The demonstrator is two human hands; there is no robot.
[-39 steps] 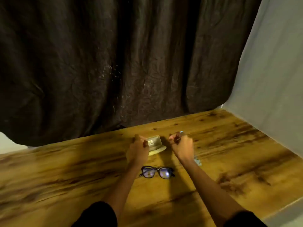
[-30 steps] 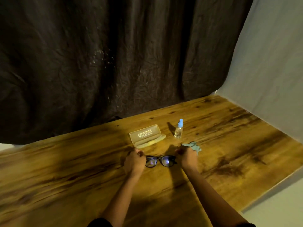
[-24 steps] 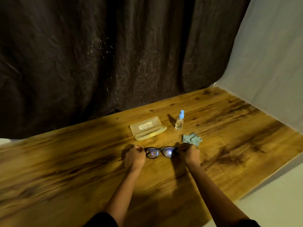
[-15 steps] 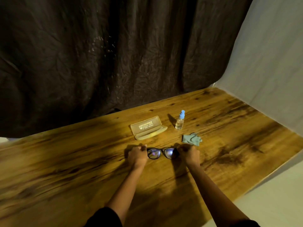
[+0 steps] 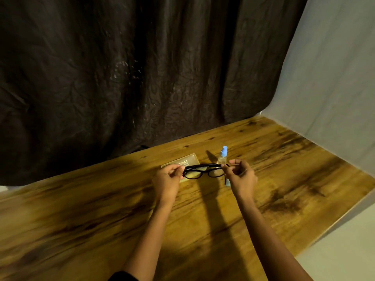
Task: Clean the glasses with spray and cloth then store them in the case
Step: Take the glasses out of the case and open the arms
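Note:
Black-framed glasses [image 5: 204, 171] are held up above the wooden table [image 5: 101, 209], lenses facing me. My left hand [image 5: 167, 180] pinches the left end of the frame and my right hand [image 5: 240, 177] pinches the right end. Behind the glasses lies the open beige case [image 5: 182, 161], partly hidden by them. A small clear spray bottle [image 5: 222, 156] with a blue cap stands upright just right of the case. Only a corner of the blue-grey cloth [image 5: 227, 182] shows beneath my right hand.
A dark wrinkled curtain [image 5: 142, 78] hangs along the table's far edge. A pale fabric wall [image 5: 334, 88] closes the right side. The table's front right edge [image 5: 334, 224] runs diagonally near my right forearm.
Both hands closed on the ends of the glasses as they lay on the table and raised them off the wood. They now hang in front of the case.

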